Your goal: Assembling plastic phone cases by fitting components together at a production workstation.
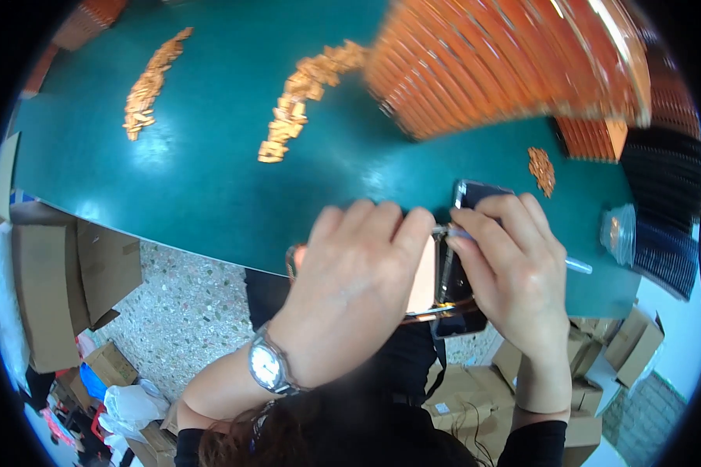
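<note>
At the table's near edge, my left hand (358, 261) is closed round a flat, orange-edged case (422, 284) with a pale panel and a dark part beside it. The left fingers hide most of this case, so its exact kind does not show. My right hand (514, 261) pinches a slim tool with a translucent shaft end (578, 265) sticking out to the right. Its metal tip meets the case's upper edge, between the two hands. Under the right hand lies a dark phone (483, 189), partly covered.
A long row of orange-brown ribbed pieces (506, 62) stands at the far right. Small golden parts lie in a curved line (288, 113), another line (148, 86) and a small pile (541, 171). A clear plastic cup (619, 233) stands right. Cardboard boxes (43, 288) flank the green table (210, 179).
</note>
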`<state>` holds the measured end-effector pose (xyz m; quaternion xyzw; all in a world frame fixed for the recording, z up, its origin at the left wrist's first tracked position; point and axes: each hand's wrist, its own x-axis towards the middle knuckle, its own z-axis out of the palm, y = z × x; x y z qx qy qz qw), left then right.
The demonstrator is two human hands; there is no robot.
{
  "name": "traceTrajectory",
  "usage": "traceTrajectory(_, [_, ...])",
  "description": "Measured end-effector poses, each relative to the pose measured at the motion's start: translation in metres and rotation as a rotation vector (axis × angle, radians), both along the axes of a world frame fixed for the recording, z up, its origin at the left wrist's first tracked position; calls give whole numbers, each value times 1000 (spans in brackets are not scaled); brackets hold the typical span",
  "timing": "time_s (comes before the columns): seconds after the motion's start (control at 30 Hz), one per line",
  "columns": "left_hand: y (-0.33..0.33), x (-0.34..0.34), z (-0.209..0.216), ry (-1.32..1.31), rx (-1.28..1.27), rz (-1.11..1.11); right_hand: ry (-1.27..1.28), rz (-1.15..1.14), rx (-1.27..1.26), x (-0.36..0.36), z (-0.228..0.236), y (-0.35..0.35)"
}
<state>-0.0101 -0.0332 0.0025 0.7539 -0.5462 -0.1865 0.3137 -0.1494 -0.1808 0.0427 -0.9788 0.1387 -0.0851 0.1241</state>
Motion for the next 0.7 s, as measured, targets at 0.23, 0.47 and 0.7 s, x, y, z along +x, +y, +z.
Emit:
traceTrajectory(0.23, [67,33,17,273,24,-71,-19,72,384,45,15,7])
traceTrajectory(0.47, [96,49,13,354,-48,-62,66,344,-75,105,-27,26])
traceTrajectory(0.7, [101,59,7,303,-85,-79,53,404,-123,92,-25,23])
